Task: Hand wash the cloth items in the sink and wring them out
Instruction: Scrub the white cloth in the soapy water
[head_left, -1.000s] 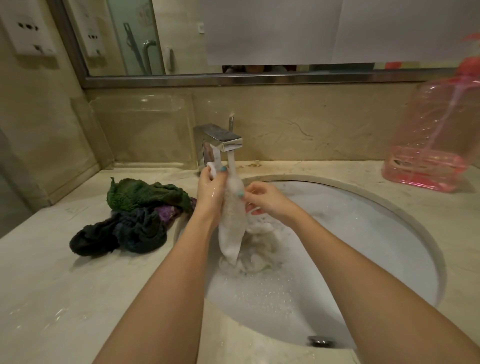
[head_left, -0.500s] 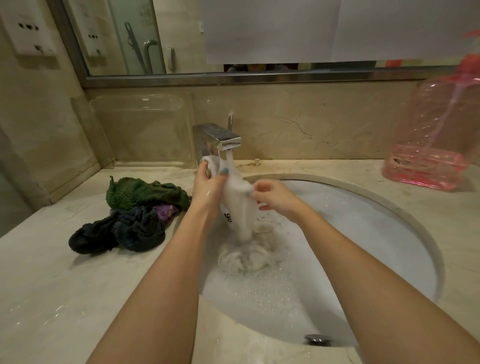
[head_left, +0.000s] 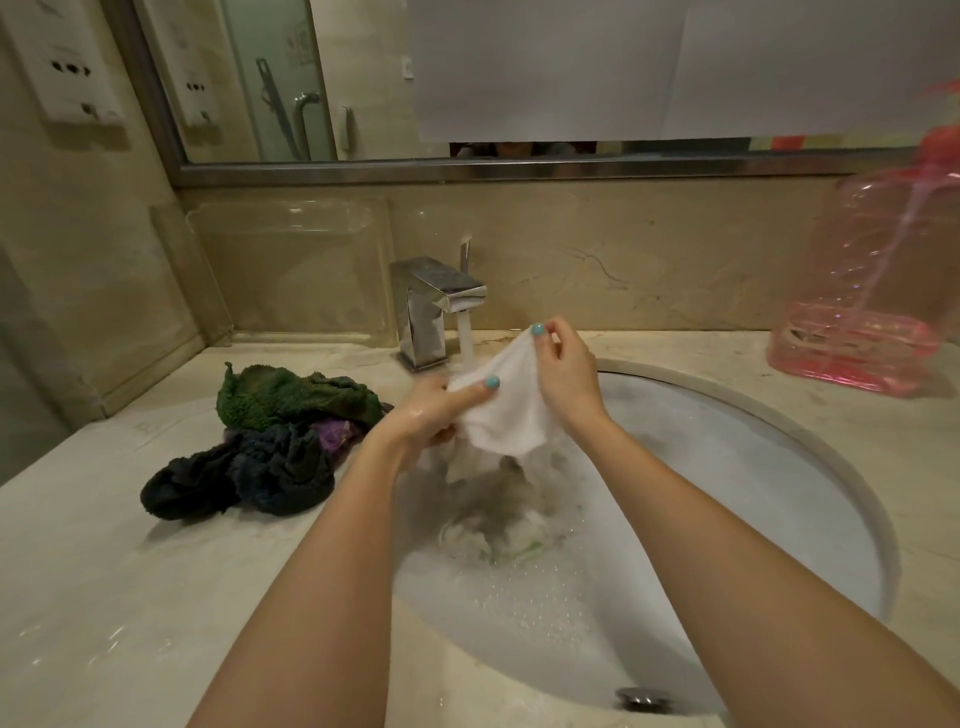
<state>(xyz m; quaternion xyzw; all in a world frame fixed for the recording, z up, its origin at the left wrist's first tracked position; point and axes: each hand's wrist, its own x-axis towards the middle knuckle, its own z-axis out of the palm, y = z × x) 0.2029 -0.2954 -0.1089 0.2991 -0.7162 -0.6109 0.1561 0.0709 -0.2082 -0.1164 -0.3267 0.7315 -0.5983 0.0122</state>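
Cloth (head_left: 511, 415), now wider, between both hands (head_left: 431, 410) (head_left: 566, 374)

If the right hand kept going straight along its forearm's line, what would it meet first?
The right hand, pinching the white cloth, would probably reach the square chrome faucet first; depth is unclear.

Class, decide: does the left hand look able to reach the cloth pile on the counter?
Likely yes: nothing lies between the left hand and the cloth pile, though it grips the white cloth.
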